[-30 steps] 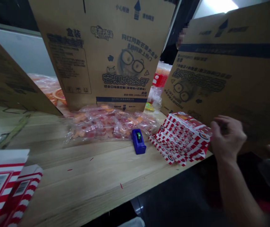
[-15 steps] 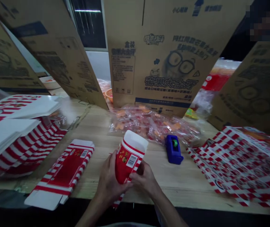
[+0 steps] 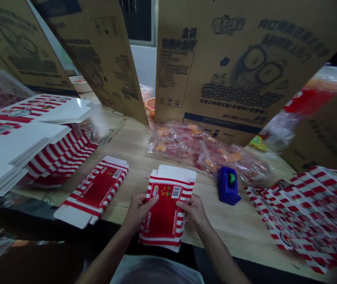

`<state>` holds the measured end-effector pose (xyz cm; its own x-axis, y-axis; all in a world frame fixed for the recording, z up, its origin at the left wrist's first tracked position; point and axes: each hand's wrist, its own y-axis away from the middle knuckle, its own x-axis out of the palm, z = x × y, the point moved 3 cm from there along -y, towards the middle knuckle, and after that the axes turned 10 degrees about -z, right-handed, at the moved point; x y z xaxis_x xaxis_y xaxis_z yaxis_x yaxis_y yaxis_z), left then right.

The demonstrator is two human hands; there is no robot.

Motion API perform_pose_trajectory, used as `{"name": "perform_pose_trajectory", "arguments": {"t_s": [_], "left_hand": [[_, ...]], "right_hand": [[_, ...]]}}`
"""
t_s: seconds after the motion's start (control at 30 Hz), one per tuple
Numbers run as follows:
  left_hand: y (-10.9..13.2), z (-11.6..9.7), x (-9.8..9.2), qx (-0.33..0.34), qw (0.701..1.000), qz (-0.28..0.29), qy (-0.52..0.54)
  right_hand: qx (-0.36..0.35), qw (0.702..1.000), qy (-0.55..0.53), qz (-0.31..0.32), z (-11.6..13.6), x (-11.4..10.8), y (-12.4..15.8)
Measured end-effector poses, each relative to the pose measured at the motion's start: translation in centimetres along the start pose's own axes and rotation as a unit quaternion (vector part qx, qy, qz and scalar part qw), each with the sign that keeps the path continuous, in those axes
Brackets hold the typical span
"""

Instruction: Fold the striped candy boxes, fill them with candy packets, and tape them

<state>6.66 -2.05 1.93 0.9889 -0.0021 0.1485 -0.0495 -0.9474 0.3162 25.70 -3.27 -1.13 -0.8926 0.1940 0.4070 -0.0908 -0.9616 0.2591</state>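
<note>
1. The left hand (image 3: 138, 213) and the right hand (image 3: 192, 212) sit apart at lower centre of the frame, each clamped on one long edge of a flat-folded red-and-white striped paperboard carton (image 3: 164, 215). The thumbs lie on its printed face, and the fingers are mostly hidden behind it.
2. The carton is just above the near edge of a pale wooden table (image 3: 245, 228), with its white end flaps and barcode at the top.
3. Even pressure from both thumbs looks best here. Pinching harder on one side would probably crease the board, so the hands do well to stay level and keep the flaps clear of the table edge.
4. Just left of the hands lies a matching flat red-striped carton (image 3: 93, 191); further left, at mid-left of the frame, are stacks of white-flapped striped cartons (image 3: 17, 146).
5. Right of the hands stands a blue plastic tape dispenser (image 3: 229, 185) with a green core — behind it lie clear plastic bags of orange-and-red sweets (image 3: 203, 150).
6. At lower right spreads a pile of red-checked printed card blanks (image 3: 307, 213).
</note>
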Motion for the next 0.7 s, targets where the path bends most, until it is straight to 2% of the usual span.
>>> {"name": "perform_pose_trajectory", "arguments": {"t_s": [0.17,0.27,0.33,0.4,0.47,0.53,0.6,0.7], "left_hand": [[0.2,1.8,-1.8,0.031,0.995,0.045,-0.08],[0.6,3.2,-2.7,0.033,0.994,0.03,-0.104],[0.6,3.2,-2.8,0.042,0.994,0.036,-0.094],[0.4,2.4,-2.6,0.062,0.995,0.043,-0.058],[-0.2,1.3,-2.5,0.087,0.996,0.034,-0.007],[-0.8,0.7,-2.3,0.097,0.995,0.023,0.023],[-1.5,1.1,-2.2,0.086,0.996,0.02,0.031],[-2.0,2.3,-2.4,0.062,0.997,0.029,0.043]], "right_hand": [[-0.013,0.998,-0.025,-0.055,1.1,-0.1,-1.2],[-0.005,0.999,-0.026,-0.048,0.8,-0.2,-1.9],[0.021,0.999,-0.03,-0.039,-0.1,-0.3,-1.8],[0.057,0.998,-0.023,-0.008,-1.2,-0.2,-1.1],[0.102,0.994,-0.007,0.049,-2.4,0.0,0.1],[0.121,0.989,0.002,0.091,-3.2,0.1,1.3],[0.079,0.994,0.007,0.073,-3.3,-0.3,1.8],[-0.044,0.998,0.045,-0.019,-2.7,-1.6,1.1]]}}
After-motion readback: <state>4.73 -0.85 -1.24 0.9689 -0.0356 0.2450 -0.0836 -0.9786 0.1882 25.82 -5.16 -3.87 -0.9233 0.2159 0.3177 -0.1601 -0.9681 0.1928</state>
